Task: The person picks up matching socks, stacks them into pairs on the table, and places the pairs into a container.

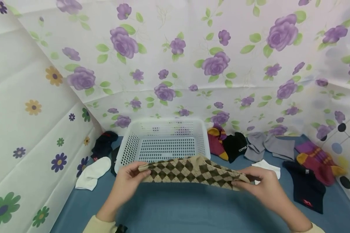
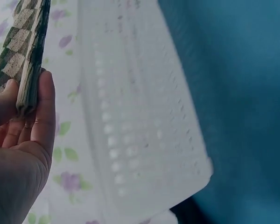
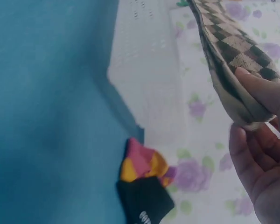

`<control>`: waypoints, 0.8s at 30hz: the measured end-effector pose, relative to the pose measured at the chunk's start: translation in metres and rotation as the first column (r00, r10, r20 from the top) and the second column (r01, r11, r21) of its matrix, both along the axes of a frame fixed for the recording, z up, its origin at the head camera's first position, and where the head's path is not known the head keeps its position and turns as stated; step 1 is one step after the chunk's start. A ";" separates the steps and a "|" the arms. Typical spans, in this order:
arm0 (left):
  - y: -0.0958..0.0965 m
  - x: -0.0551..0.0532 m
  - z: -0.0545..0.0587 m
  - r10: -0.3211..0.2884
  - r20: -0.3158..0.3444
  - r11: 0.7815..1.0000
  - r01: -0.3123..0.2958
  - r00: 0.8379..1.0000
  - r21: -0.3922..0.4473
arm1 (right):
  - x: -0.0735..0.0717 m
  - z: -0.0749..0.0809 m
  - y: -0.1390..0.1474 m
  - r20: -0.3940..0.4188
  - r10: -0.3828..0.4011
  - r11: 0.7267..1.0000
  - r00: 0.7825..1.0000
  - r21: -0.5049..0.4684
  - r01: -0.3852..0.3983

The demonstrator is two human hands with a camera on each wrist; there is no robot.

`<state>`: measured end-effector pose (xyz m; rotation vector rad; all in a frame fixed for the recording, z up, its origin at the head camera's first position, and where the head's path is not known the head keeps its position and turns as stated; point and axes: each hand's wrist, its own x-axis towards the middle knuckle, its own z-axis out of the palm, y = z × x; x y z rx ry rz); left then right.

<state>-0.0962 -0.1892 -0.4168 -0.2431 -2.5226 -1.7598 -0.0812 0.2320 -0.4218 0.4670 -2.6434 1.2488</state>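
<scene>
A brown and beige checkered sock [image 1: 178, 171] is stretched sideways in the air, just in front of the basket. My left hand [image 1: 129, 178] pinches its left end between thumb and fingers. At the other end, my right hand [image 1: 259, 184] holds the sock the same way. The left wrist view shows the folded edge of the sock [image 2: 25, 60] between the left thumb and fingers. In the right wrist view, the sock's beige end [image 3: 247, 107] lies between the right thumb and fingers.
Behind the sock stands a white perforated basket [image 1: 166, 127]. A white sock [image 1: 93, 173] and a dark sock [image 1: 103, 144] lie at the left. On the right are maroon-yellow [image 1: 217, 144], black [image 1: 234, 145], grey [image 1: 268, 145], white [image 1: 266, 166] and navy socks [image 1: 306, 184] on the blue surface [image 1: 186, 210].
</scene>
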 end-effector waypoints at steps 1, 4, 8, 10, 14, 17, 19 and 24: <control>-0.003 -0.003 0.003 0.010 -0.019 1.000 -0.010 1.000 -0.009 | -0.003 0.003 -0.003 -0.016 -0.005 1.000 1.000 -0.009 0.005; -0.012 -0.011 0.012 0.029 -0.061 0.999 -0.030 0.998 -0.018 | -0.011 0.012 -0.012 -0.045 -0.044 0.998 0.998 -0.044 0.042; -0.024 -0.021 0.022 0.061 -0.098 0.997 -0.066 0.993 -0.049 | -0.024 0.018 -0.025 -0.089 -0.126 0.990 0.988 -0.072 0.119; -0.029 -0.026 0.026 0.071 -0.113 0.994 -0.079 0.991 -0.071 | -0.032 0.021 -0.030 -0.122 -0.157 0.986 0.980 -0.074 0.149; -0.036 -0.038 0.033 0.089 -0.135 0.988 -0.105 0.987 -0.112 | -0.049 0.027 -0.040 -0.140 -0.161 0.986 0.977 -0.055 0.155; -0.042 -0.049 0.036 0.102 -0.132 0.984 -0.120 0.986 -0.134 | -0.062 0.031 -0.046 -0.087 -0.119 0.992 0.989 -0.055 0.115; -0.045 -0.056 0.037 0.104 -0.120 0.978 -0.124 0.987 -0.168 | -0.071 0.033 -0.050 -0.051 -0.093 0.994 0.994 -0.055 0.090; -0.052 -0.076 0.038 0.122 -0.104 0.935 -0.149 0.987 -0.323 | -0.090 0.035 -0.065 -0.090 -0.025 1.000 0.996 0.006 0.026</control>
